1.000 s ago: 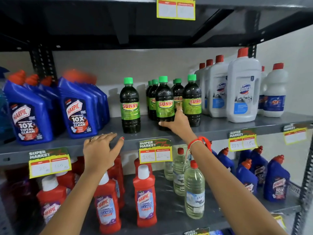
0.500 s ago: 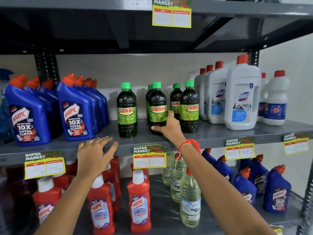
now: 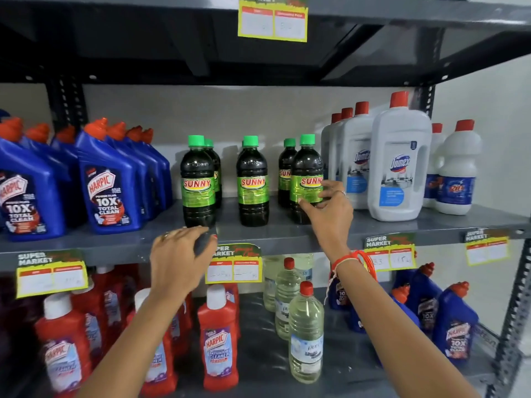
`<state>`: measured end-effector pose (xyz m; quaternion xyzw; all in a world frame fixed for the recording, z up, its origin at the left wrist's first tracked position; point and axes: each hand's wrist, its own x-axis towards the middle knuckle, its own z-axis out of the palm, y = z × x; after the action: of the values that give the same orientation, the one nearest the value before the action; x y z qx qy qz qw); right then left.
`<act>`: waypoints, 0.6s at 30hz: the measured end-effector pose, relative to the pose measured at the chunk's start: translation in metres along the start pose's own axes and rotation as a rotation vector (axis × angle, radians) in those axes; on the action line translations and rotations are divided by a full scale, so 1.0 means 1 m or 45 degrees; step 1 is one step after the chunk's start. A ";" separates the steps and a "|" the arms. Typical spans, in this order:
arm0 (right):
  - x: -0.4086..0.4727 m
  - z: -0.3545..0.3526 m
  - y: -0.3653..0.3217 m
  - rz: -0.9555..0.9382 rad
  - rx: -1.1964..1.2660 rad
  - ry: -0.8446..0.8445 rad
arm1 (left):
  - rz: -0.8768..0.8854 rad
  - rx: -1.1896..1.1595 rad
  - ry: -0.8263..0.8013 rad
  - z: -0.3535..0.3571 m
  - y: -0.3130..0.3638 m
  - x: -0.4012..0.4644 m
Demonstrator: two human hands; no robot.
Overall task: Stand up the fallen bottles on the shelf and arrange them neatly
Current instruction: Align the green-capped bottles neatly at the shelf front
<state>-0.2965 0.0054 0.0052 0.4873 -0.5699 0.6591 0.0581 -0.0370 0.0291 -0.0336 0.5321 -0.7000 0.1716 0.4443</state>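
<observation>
Several dark Sunny bottles with green caps stand upright on the middle shelf [image 3: 287,234]. The left front bottle [image 3: 197,182] has another close behind it. One bottle [image 3: 253,182] stands alone in the middle. At the right, a front bottle [image 3: 306,179] stands with one [image 3: 286,170] behind it. My right hand [image 3: 327,211] grips the right front bottle low on its label, thumb on the front and fingers round its right side. My left hand [image 3: 181,254] rests on the shelf's front edge just below the left front bottle's base, holding nothing.
Blue Harpic bottles [image 3: 109,185] fill the shelf's left; white Domex jugs [image 3: 399,165] and Rin bottles [image 3: 457,173] its right. The lower shelf has red Harpic bottles [image 3: 218,340], clear bottles [image 3: 306,334] and blue ones [image 3: 454,326]. Price tags [image 3: 234,265] hang on the edges.
My right hand left the middle Sunny bottle and moved right onto the right front one. My left hand slid right along the shelf edge to below the left bottle.
</observation>
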 end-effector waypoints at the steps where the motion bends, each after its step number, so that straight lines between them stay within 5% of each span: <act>1: 0.005 -0.002 0.006 0.013 -0.046 -0.031 | 0.025 -0.007 -0.031 0.005 0.010 0.002; 9: 0.039 -0.002 0.021 0.252 -0.006 -0.735 | 0.096 0.098 -0.167 0.035 0.042 0.006; 18: 0.039 0.012 0.015 0.177 -0.126 -0.763 | 0.085 0.081 -0.197 0.032 0.043 0.005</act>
<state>-0.3191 -0.0285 0.0210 0.6163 -0.6250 0.4599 -0.1342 -0.0899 0.0189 -0.0372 0.5341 -0.7437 0.1670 0.3657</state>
